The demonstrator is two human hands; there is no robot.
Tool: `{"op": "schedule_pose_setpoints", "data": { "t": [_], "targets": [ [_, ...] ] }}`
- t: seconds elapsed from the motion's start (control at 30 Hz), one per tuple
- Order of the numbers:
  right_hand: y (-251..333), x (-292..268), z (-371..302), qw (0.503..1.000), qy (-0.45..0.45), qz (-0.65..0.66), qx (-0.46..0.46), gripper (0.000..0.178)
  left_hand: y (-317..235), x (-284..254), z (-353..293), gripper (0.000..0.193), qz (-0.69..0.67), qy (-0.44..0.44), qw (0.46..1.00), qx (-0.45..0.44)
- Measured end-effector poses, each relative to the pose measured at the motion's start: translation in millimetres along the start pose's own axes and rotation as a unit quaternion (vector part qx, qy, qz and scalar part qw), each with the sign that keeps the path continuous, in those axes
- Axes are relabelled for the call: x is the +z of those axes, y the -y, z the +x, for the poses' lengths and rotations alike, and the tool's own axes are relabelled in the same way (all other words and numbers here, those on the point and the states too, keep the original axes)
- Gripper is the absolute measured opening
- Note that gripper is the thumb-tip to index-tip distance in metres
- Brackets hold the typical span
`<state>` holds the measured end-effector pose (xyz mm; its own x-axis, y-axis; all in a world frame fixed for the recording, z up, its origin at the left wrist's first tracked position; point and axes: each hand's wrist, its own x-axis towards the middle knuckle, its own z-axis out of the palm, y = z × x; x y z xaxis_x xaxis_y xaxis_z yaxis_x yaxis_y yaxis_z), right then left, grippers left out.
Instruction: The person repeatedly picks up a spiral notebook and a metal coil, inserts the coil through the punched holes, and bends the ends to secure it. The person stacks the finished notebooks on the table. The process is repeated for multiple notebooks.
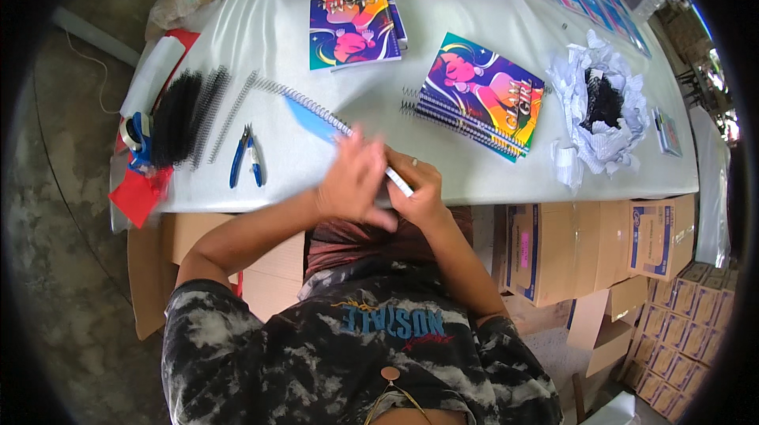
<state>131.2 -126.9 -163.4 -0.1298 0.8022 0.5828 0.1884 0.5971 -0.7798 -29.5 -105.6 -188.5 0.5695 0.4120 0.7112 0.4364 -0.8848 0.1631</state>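
Observation:
A spiral notebook [311, 124] with a blue side showing is tilted at the near table edge, mostly hidden behind my hands. A long wire coil [296, 98] runs along its edge and sticks out past the far left corner. My right hand [419, 190] is closed round the notebook's near right end, where white page edges show. Over the coiled edge lies my left hand [356, 180], smeared by motion, its fingers looking stretched out flat. To the left, blue-handled cutting pliers [246, 158] rest beside a loose wire coil [234, 115].
Dark coils [186, 117] lie in a bunch at left beside a blue tape dispenser [140, 140]. Colourful notebooks form a stack [356, 30] at the back and another stack [486, 97] at right. Crumpled paper [569, 85] surrounds black coils. Cardboard boxes [565, 247] stand below the table.

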Motion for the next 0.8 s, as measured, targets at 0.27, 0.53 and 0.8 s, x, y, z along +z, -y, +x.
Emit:
{"op": "schedule_pose_setpoints", "data": {
  "t": [0.27,0.53,0.8],
  "targets": [
    [-4.4,3.3,-6.3,0.996,0.065,0.061,0.018,0.054,-5.1,-9.4,15.9,0.101,0.065,-0.003,0.996,0.065],
    [36.5,13.1,30.0,0.983,-0.098,0.051,-0.145,0.061,-57.8,-59.7,74.5,0.080,-0.252,0.074,0.951,-0.162],
    [60.7,-32.9,58.0,0.974,0.075,0.158,0.144,0.018,-40.5,-95.2,76.0,0.021,-0.425,-0.074,0.783,-0.447]
  ]
}}
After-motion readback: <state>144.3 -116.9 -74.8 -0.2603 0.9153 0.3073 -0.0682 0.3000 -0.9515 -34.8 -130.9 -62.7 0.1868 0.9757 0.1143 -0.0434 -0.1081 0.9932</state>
